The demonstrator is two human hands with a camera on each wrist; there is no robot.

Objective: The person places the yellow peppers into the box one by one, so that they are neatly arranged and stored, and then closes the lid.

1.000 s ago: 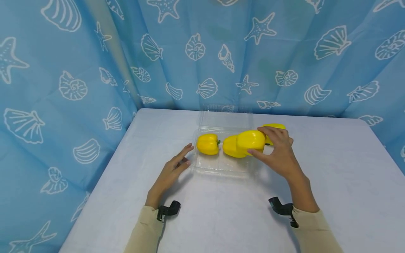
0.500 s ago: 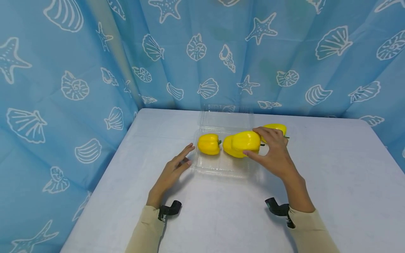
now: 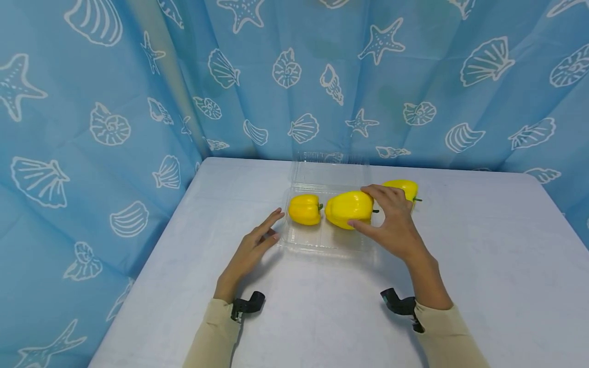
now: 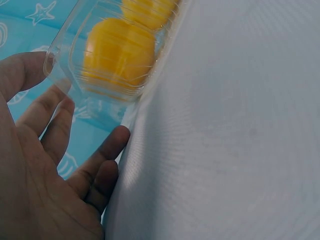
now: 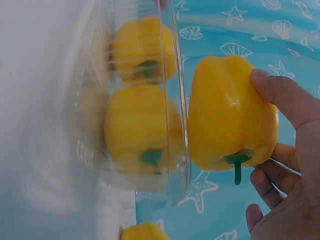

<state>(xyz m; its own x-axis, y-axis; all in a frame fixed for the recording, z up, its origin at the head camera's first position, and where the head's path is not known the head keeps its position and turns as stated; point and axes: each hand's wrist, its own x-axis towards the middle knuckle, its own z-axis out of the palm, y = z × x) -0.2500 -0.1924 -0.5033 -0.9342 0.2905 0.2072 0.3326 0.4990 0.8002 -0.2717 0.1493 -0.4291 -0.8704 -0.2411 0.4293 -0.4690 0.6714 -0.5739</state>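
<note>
Behind the clear container (image 3: 313,240), blue shell-print curtain (image 3: 303,97); beneath it, white-covered table (image 3: 483,230); at its left side, left hand (image 3: 248,250), fingers loosely extended, clasping no pepper; cannot tell whether touching the plastic; reaching in from its right, right hand (image 3: 397,225), grip clamped on the held pepper (image 3: 353,205), thumb and fingers on opposite flanks; above the container's rim, over the right inner pepper (image 5: 140,117); in the container's left half, left inner pepper (image 3: 304,210); outside, to the container's right, beyond the right hand, loose pepper (image 3: 404,188); likely light, firm and a little slippery from the gloss; best held across the widest lobes; long axis roughly parallel to the container's front edge; stem (image 5: 237,170) pointing right, blunt end left.
</note>
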